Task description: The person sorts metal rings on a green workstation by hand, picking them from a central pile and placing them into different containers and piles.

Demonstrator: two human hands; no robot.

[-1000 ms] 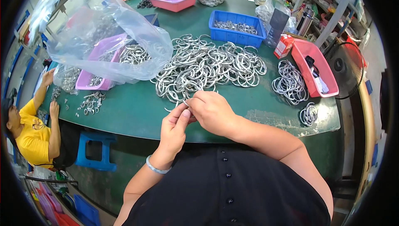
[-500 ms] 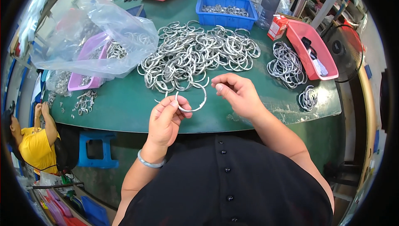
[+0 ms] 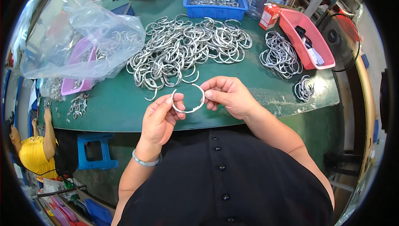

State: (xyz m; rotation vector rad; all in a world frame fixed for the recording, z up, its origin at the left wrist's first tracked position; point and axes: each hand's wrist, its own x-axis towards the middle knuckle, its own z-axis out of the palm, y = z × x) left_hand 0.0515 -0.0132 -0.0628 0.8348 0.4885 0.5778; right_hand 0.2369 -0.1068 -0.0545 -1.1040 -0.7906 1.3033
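Observation:
Between my hands, above the near edge of the green table, is a silver open cuff bangle (image 3: 189, 112) with its gap facing away from me and a small rough detail on its near curve. My left hand (image 3: 161, 120) pinches its left side between thumb and fingers. On the opposite side, my right hand (image 3: 229, 96) closes thumb and fingers on the bangle's right arm. Just beyond lies a big tangled heap of similar silver bangles (image 3: 187, 45). One loose bangle (image 3: 151, 96) rests at the heap's near left.
Right of the heap are a larger bangle bunch (image 3: 281, 55), a small bunch (image 3: 304, 88) and a pink basket (image 3: 286, 20). A blue bin (image 3: 216, 14) stands behind. Clear plastic bags (image 3: 99, 30) cover the left side. A person in yellow (image 3: 38, 153) sits at left.
My right hand has moved left and taken hold of the bangle's right side. The bangle stays in my left hand. The whole view has shifted slightly.

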